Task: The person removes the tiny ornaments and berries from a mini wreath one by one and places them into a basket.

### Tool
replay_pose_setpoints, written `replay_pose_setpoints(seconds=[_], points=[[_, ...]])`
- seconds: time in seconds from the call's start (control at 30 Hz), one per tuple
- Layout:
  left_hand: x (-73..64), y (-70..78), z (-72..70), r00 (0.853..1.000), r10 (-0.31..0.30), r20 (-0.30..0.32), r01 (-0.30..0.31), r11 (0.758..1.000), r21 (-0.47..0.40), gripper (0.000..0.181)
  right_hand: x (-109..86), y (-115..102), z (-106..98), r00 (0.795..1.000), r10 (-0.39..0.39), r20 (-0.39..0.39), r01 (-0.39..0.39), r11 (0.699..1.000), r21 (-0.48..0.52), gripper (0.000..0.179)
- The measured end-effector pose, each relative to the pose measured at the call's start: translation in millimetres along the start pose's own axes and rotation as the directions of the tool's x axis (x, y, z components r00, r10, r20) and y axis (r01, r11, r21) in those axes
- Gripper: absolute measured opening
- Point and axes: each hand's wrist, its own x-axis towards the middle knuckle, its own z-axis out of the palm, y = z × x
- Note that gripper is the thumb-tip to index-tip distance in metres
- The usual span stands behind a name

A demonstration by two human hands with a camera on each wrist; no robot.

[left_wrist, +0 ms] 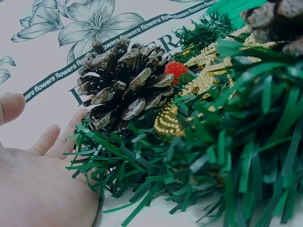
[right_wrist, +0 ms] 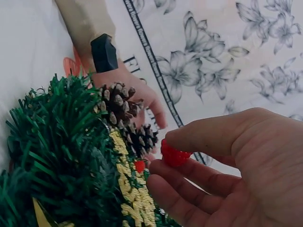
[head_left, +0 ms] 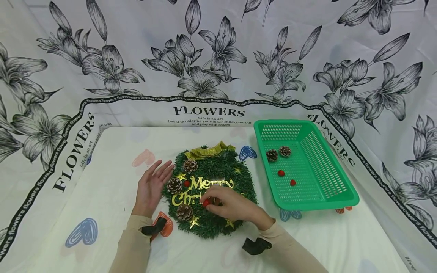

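Note:
A green tinsel wreath (head_left: 213, 223) lies on the table, bearing gold "Merry Christmas" lettering (head_left: 196, 184), gold stars, a gold ribbon (head_left: 209, 151) at its far end and pinecones (head_left: 184, 212) along its left side. My right hand (head_left: 227, 203) pinches a red raspberry-like berry (right_wrist: 175, 153) between thumb and fingers, over the lettering. Another red berry (left_wrist: 176, 71) sits in the wreath beside a pinecone (left_wrist: 125, 85). At the wreath's left edge is my left hand (head_left: 153, 187), palm turned up and fingers extended, with nothing in it.
To the right stands a green plastic basket (head_left: 315, 206) with slotted walls. Inside it are two pinecones (head_left: 285, 151) and two red berries (head_left: 281, 173). The white cloth (head_left: 112, 159) with printed hearts covers the table, and a flower-printed curtain (head_left: 211, 87) rises behind it.

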Motion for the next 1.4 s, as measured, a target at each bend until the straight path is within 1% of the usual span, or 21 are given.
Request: replay_pose_setpoints(seconds=[0.1,0.13,0.27,0.43,0.6,0.87,1.2,1.4], points=[[0.4,0.6,0.5,1.000,-0.002,-0.008,0.002,1.000,0.007,0.060,-0.3,-1,-5,0.999,-0.028,-0.019,0.027,1.000,-0.016,0.022],[0.3,0.7,0.3,1.000,-0.002,-0.001,0.002,1.000,0.002,0.060,-0.7,-1,-6,0.999,-0.032,-0.026,0.031,0.999,-0.020,0.022],[0.5,0.1,-0.2,1.000,-0.007,-0.001,0.007,1.000,-0.007,0.060,-1.7,-2,-12,0.998,-0.030,-0.048,0.028,0.999,-0.034,0.022],[0.4,-0.2,0.2,1.000,-0.012,-0.007,0.012,1.000,0.006,0.060,-4.2,-7,-19,0.998,-0.019,-0.064,0.018,1.000,-0.015,0.025],[0.4,0.3,0.9,1.000,-0.016,-0.009,0.016,1.000,0.004,0.060,-6.8,-9,-26,0.996,-0.024,-0.091,0.021,0.999,-0.028,0.028],[0.3,0.8,0.0,1.000,-0.013,-0.002,0.013,1.000,-0.012,0.060,-11.4,-11,-35,0.990,-0.047,-0.135,0.040,0.998,-0.050,0.024],[-1.0,0.1,0.0,1.000,0.000,0.005,0.000,1.000,-0.011,0.060,-15.1,-13,-41,0.987,-0.064,-0.146,0.051,0.995,-0.089,0.022],[-1.0,-0.8,-1.5,1.000,0.001,0.023,0.000,0.999,-0.044,0.062,-16.7,-15,-47,0.986,-0.048,-0.160,0.033,0.994,-0.100,0.021]])
